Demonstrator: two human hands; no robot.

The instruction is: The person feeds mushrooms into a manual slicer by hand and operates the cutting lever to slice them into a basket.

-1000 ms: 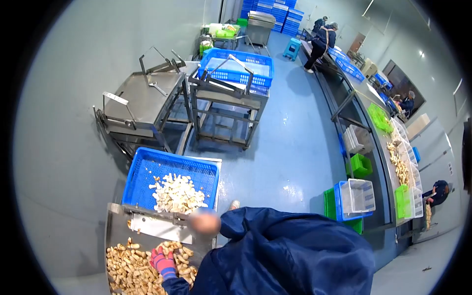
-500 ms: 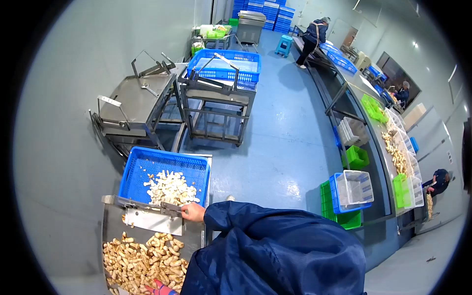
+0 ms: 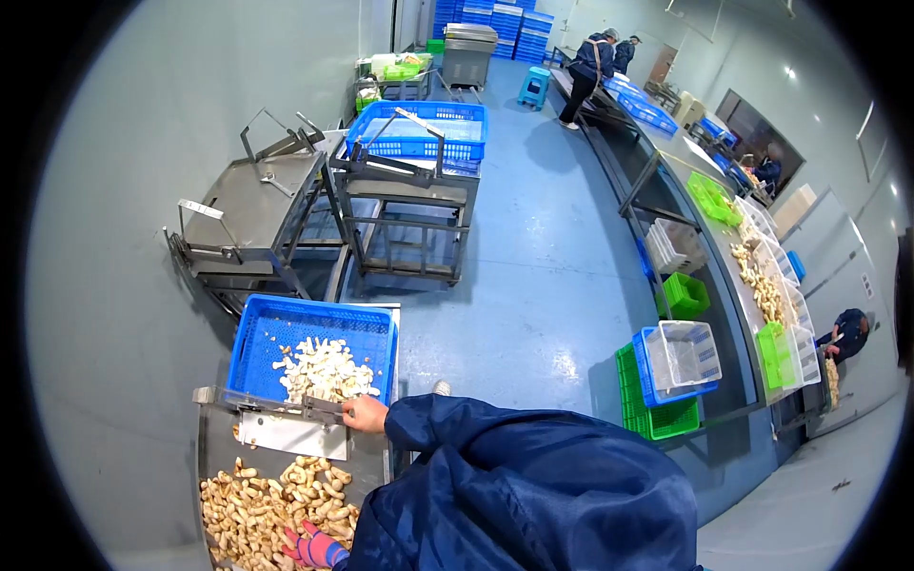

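Grasping the end of a flat grey metal lever (image 3: 322, 409), the worker's bare right hand (image 3: 365, 414) has its fingers wrapped round it, at the edge of a grey metal desk (image 3: 214, 443). A smooth white rectangular board (image 3: 290, 435) lies just beside that lever, on the side nearer the heap. The left hand, in a pink and purple-blue knitted glove (image 3: 316, 547), rests on a broad heap of tan, elongated, mushroom-like pieces (image 3: 248, 509) spread over the desk; its fingers reach in among them, and from where I stand I cannot tell whether they have hold of one. Past the lever, a blue perforated plastic crate (image 3: 252, 338) holds paler, whitish pieces (image 3: 328, 369), bunched mostly toward the lever side. A dark blue sleeve (image 3: 433, 419) runs back from the bare hand to the worker's shoulder. Nearby, beyond the crate, two grey metal tables (image 3: 252, 205) carry similar hinged levers, and a second blue crate (image 3: 466, 150) sits on one of them. Across the shiny blue floor (image 3: 524, 247), bright green baskets (image 3: 714, 202) and more tan pieces (image 3: 759, 283) line a long desk (image 3: 693, 169).
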